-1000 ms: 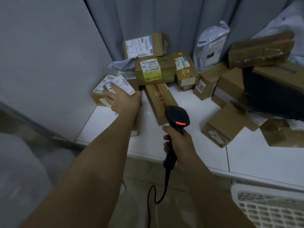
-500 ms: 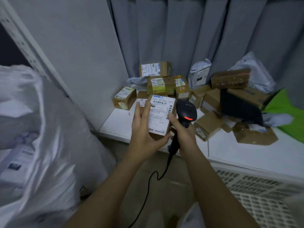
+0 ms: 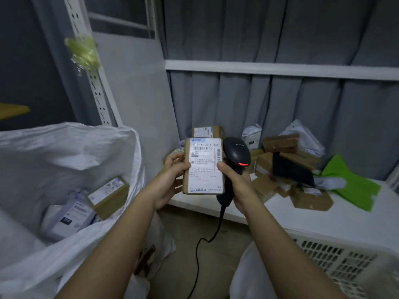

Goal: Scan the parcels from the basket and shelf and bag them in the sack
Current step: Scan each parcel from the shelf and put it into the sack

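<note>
My left hand [image 3: 170,178] grips a small cardboard parcel [image 3: 204,167] by its left edge, white label facing me, held up in front of the shelf. My right hand [image 3: 235,180] holds the black barcode scanner [image 3: 236,156] by its handle, its thumb touching the parcel's right edge; a red light glows on the scanner head. The open white sack [image 3: 64,190] stands at the left with several parcels inside. A pile of cardboard parcels [image 3: 280,169] lies on the white shelf [image 3: 323,219]. The white basket [image 3: 336,262] shows at lower right.
A grey curtain hangs behind the shelf, and an upper shelf board [image 3: 280,69] runs above. A perforated metal upright [image 3: 95,83] rises at left. A green bag [image 3: 354,184] and grey mailers lie at the shelf's right. The scanner cable [image 3: 200,251] hangs down between my arms.
My left hand took the parcel off the shelf and raised it beside the scanner. The view lifted and swung left, bringing the sack's opening into sight.
</note>
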